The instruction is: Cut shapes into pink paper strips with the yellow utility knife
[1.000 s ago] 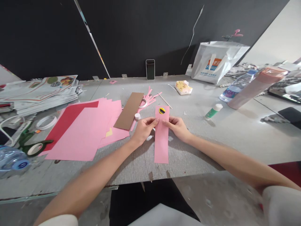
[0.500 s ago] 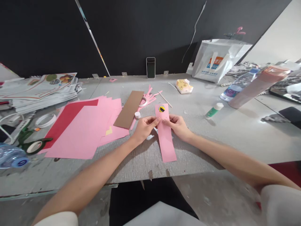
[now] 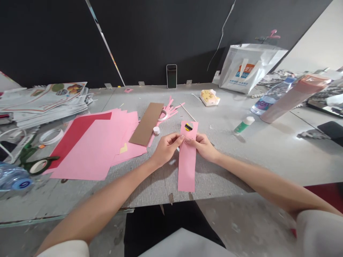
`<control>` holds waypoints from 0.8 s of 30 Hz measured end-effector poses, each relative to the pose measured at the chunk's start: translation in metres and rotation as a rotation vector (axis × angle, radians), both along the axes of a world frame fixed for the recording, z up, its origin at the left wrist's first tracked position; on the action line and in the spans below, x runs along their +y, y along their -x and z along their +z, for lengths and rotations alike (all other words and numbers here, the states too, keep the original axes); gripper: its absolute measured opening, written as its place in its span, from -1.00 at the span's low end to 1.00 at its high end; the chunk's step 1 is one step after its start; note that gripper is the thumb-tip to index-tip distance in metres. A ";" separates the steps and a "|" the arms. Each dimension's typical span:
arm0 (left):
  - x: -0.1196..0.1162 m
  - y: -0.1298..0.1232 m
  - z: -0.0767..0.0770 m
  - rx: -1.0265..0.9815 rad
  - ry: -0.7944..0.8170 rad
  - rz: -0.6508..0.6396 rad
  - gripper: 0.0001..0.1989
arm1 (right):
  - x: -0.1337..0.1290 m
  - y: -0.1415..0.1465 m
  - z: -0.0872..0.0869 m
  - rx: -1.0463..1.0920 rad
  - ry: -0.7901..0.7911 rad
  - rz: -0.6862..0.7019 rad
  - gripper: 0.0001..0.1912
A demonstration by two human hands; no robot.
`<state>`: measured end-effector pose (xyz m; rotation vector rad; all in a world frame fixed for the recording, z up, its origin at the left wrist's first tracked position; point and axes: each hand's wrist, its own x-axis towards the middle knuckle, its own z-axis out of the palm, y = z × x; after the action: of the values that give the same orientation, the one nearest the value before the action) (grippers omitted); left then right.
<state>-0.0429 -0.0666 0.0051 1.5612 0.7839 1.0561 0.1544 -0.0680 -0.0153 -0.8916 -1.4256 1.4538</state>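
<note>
A long pink paper strip (image 3: 187, 167) is held upright between my two hands, over the front of the table. Near its top is a round opening, with a yellow and black patch (image 3: 188, 127) showing in it. My left hand (image 3: 167, 147) pinches the strip's left edge, thumb in front. From the other side, my right hand (image 3: 205, 146) grips the right edge, its thumb lying across the paper. The fingers behind the strip are hidden. Just left of my left hand stands a small white cap (image 3: 156, 130), beside a brown cardboard piece (image 3: 147, 123).
Pink sheets (image 3: 88, 150) lie at left with scissors (image 3: 37, 164) and a tape roll (image 3: 51, 136). A glue stick (image 3: 244, 125), tissue pack (image 3: 209, 97) and bottle (image 3: 273, 96) stand at right. A phone (image 3: 172, 76) leans on the back panel.
The pink strip has tilted, its lower end swinging left and nearer to me, its top shifting right. Both hands keep their hold on it.
</note>
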 end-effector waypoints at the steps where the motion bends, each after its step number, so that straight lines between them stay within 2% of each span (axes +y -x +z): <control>1: -0.001 0.000 0.000 0.000 0.006 0.002 -0.53 | 0.000 0.000 0.000 0.000 -0.004 -0.002 -0.56; 12: -0.004 -0.005 -0.003 -0.095 0.094 0.007 -0.56 | -0.004 0.000 0.000 0.005 -0.028 -0.013 -0.55; 19: -0.006 -0.006 0.000 -0.089 0.096 0.016 -0.56 | -0.002 -0.002 -0.002 -0.003 -0.016 0.001 -0.55; 24: -0.003 -0.004 -0.003 -0.052 0.105 0.056 -0.56 | 0.000 -0.003 -0.005 0.063 0.005 -0.011 -0.58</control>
<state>-0.0390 -0.0696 0.0023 1.4253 0.8383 1.0746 0.1578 -0.0677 -0.0207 -0.8476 -1.3691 1.4656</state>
